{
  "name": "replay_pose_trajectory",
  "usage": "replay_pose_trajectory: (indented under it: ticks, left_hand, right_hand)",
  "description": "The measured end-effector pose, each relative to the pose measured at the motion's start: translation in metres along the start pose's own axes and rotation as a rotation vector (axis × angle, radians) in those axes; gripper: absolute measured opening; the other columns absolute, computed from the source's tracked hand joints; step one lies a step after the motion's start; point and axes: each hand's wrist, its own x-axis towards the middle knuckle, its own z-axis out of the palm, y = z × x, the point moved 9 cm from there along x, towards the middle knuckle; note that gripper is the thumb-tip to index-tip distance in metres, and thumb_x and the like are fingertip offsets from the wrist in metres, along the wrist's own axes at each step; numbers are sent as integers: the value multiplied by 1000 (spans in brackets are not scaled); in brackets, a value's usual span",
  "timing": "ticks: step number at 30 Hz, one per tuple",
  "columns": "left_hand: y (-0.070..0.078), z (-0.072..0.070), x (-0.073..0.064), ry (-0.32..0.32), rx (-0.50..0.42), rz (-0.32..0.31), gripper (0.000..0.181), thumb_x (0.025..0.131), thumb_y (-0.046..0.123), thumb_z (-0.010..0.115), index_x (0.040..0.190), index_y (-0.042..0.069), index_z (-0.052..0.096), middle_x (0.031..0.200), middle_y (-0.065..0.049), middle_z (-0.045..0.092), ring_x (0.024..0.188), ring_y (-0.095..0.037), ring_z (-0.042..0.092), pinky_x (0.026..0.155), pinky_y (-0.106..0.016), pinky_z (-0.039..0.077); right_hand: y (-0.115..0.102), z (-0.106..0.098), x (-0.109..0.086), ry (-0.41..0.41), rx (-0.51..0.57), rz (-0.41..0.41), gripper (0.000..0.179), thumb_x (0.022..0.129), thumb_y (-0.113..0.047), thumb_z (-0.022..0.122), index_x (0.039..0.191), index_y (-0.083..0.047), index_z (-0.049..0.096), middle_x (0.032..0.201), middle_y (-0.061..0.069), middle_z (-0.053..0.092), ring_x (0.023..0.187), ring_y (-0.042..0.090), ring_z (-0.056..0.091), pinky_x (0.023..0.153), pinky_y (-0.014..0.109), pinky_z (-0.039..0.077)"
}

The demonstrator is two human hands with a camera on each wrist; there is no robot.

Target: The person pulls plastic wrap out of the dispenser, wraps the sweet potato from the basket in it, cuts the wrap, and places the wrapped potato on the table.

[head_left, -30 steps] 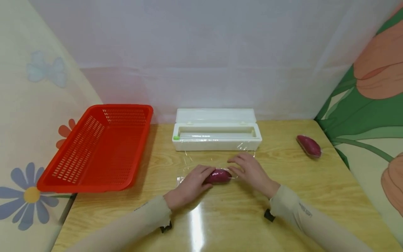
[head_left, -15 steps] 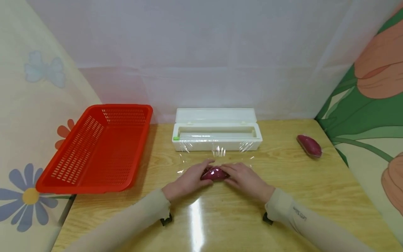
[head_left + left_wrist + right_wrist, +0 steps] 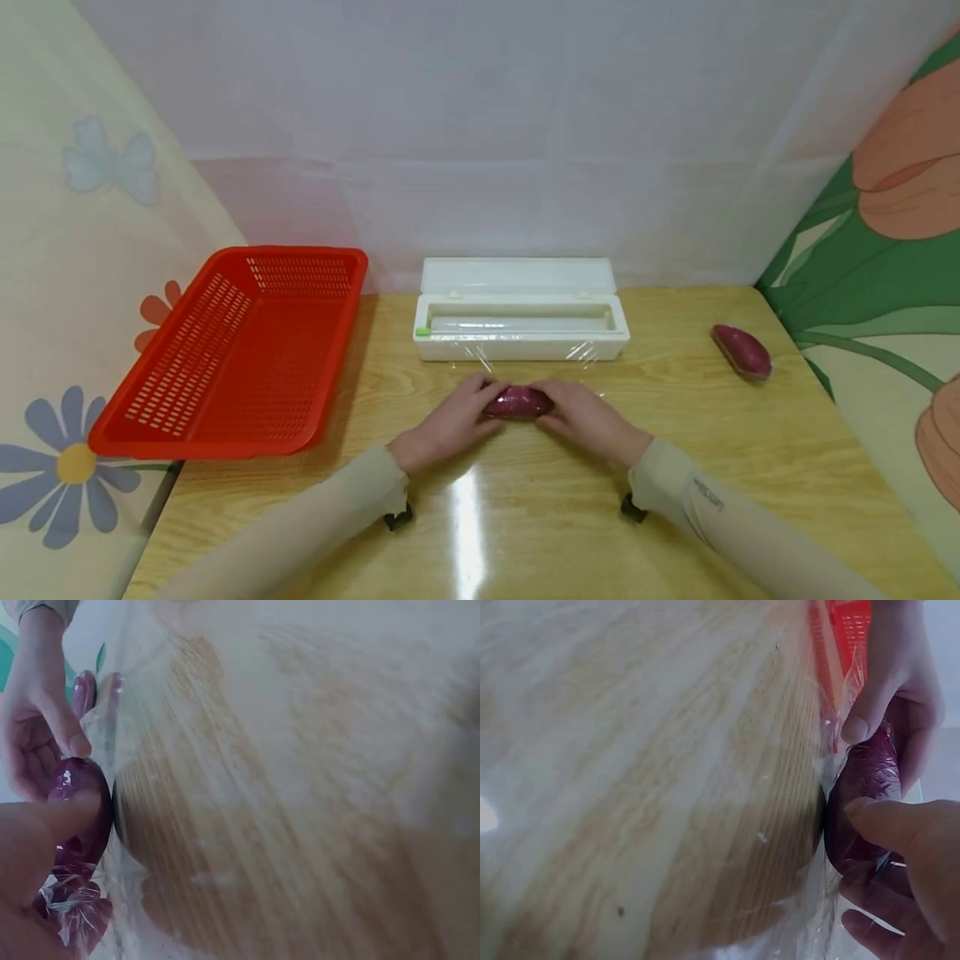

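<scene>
A purple sweet potato [image 3: 519, 402], shiny with cling film, lies crosswise on the table between both hands. My left hand [image 3: 450, 423] grips its left end, with the thumb on the near side and the fingers behind. The right hand [image 3: 596, 423] holds the other end the same way; in the right wrist view its thumb [image 3: 870, 814] presses the skin. Crumpled cling film [image 3: 79, 907] bunches at the left end in the left wrist view. Behind the hands, clear film runs to a white cling film dispenser [image 3: 521, 347] with its lid up.
Another purple sweet potato [image 3: 742, 350], with film around it, lies at the right of the table. A red plastic basket [image 3: 330, 358] stands on the left. A pale cloth [image 3: 525, 167] hangs behind the table.
The right hand has come in from the film to the sweet potato's right end. Both hands have then shifted the sweet potato slightly away from the body, toward the dispenser.
</scene>
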Motion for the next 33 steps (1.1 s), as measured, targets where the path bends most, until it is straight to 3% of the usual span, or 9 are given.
replay_pose_trajectory:
  ticks: [4,7,11,20,26,33]
  left_hand:
    - [-7,-1,1,13,-63,-54,56,95,13,77,145,0,55,133,-19,59,122,-33,60,108,-48,49]
    - [-15,-2,3,22,-113,-106,48,95,15,77,137,3,58,129,-15,65,119,-30,63,106,-46,51]
    - [-23,-4,5,33,-100,-131,38,96,21,77,127,5,61,121,-11,69,114,-27,64,102,-45,53]
    - [-27,-13,10,68,63,-79,44,101,32,71,135,4,67,119,-13,67,111,-29,59,98,-47,51]
    - [-27,-16,12,101,23,-74,36,104,28,64,130,3,67,118,-13,71,110,-30,61,100,-48,49]
    - [-32,-16,13,88,16,-96,34,103,26,66,128,4,68,122,-12,73,111,-29,63,102,-48,47]
  right_hand:
    - [3,-2,1,7,-22,0,54,95,-18,77,144,-5,56,131,12,64,115,27,66,102,44,55]
    - [9,-3,2,10,-11,33,54,96,-19,76,143,-5,56,132,12,65,118,28,66,104,46,53]
    - [14,-7,6,29,-8,58,47,94,-19,78,135,-4,62,128,12,70,118,30,66,107,51,50]
    - [16,-14,8,42,-63,50,53,95,-19,77,141,-1,60,126,14,66,112,31,65,100,49,54]
    - [18,-15,13,48,-59,31,47,95,-20,77,136,-3,61,126,13,71,115,31,67,103,51,52]
    - [19,-15,14,50,-51,35,42,95,-23,77,130,-4,64,120,10,71,110,28,67,100,49,53]
